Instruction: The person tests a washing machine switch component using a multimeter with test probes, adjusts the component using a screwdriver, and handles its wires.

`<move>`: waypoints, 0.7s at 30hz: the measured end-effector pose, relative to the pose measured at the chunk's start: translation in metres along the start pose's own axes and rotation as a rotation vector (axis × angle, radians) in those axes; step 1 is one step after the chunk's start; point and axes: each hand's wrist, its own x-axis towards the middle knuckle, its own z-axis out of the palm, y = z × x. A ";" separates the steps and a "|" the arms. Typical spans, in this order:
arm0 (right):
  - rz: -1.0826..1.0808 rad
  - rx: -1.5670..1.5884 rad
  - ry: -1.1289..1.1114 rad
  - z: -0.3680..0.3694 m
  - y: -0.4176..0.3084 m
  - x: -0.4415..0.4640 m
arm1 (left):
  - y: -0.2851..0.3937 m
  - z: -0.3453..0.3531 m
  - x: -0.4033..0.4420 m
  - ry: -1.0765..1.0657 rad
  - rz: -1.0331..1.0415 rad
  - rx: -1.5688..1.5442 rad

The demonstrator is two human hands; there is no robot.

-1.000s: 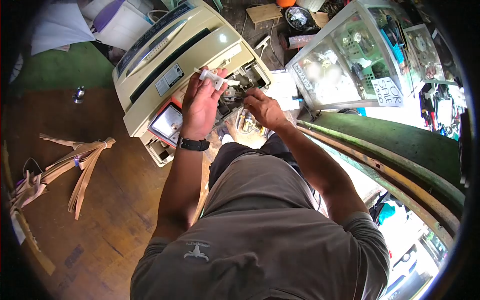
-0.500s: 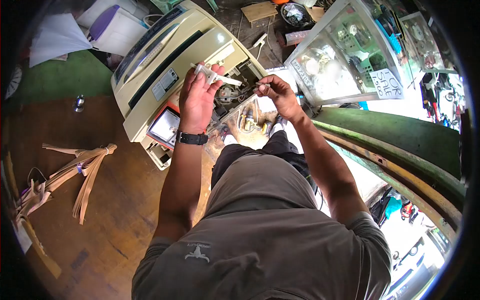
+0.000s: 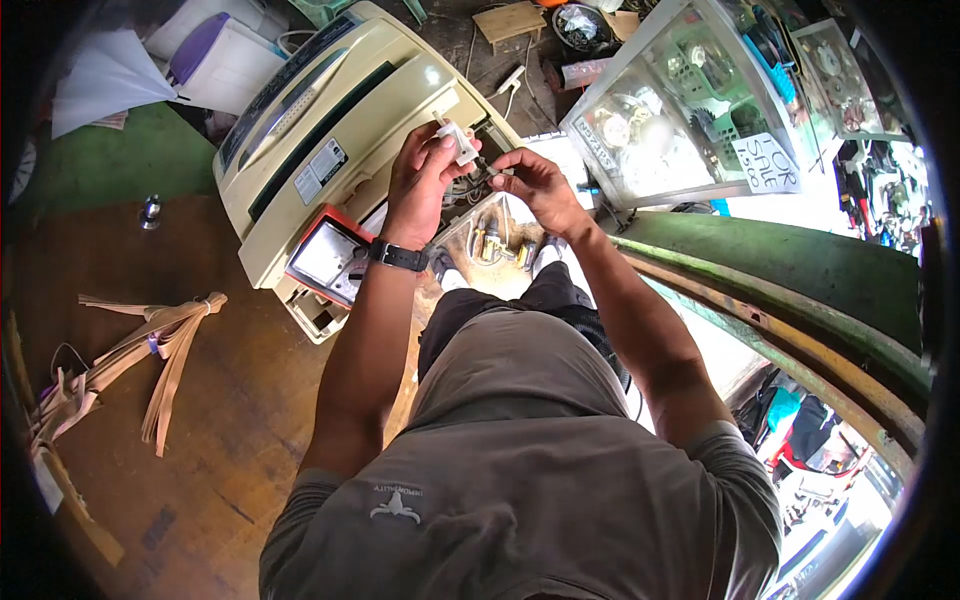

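My left hand (image 3: pixel 418 195), with a black watch on its wrist, is closed around a white plastic part (image 3: pixel 459 146) with a narrow arm. To the right, my right hand (image 3: pixel 545 192) pinches a small light-coloured piece (image 3: pixel 496 175) close to the white part; its kind is too small to tell. Both hands are above the opened end of a cream-coloured appliance (image 3: pixel 375 140), where wires and inner parts show. An orange-edged analog meter (image 3: pixel 330 257) rests against the appliance below my left wrist.
A yellow-and-black power tool (image 3: pixel 489 243) lies by my feet. At right stand a glass case (image 3: pixel 655 110) with a "FOR SALE" sign (image 3: pixel 768 165) and a green ledge (image 3: pixel 780 250). A bundle of tan strips (image 3: pixel 170 330) and a small metal piece (image 3: pixel 150 212) lie on the brown surface at left.
My left hand has moved right and turned, tilting the white plastic part. My right hand has shifted slightly left, so the two hands are closer together.
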 end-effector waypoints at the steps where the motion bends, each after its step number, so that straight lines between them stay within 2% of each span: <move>1: -0.013 -0.019 -0.005 0.000 0.000 0.000 | -0.002 -0.001 0.002 -0.001 -0.002 0.003; 4: -0.030 -0.026 -0.016 0.000 0.002 0.000 | -0.018 -0.007 0.009 0.081 0.035 -0.011; 8: -0.009 -0.018 -0.030 -0.003 -0.001 0.000 | -0.036 -0.013 0.011 0.104 -0.041 -0.010; 11: -0.005 -0.050 -0.041 -0.006 0.002 0.004 | -0.057 -0.022 0.016 0.213 -0.082 0.012; 19: 0.051 -0.186 -0.044 0.003 0.001 -0.002 | -0.051 -0.019 0.016 0.220 -0.210 0.193; 21: -0.099 -0.225 -0.032 0.004 0.009 0.000 | -0.051 -0.023 0.022 0.206 -0.222 0.225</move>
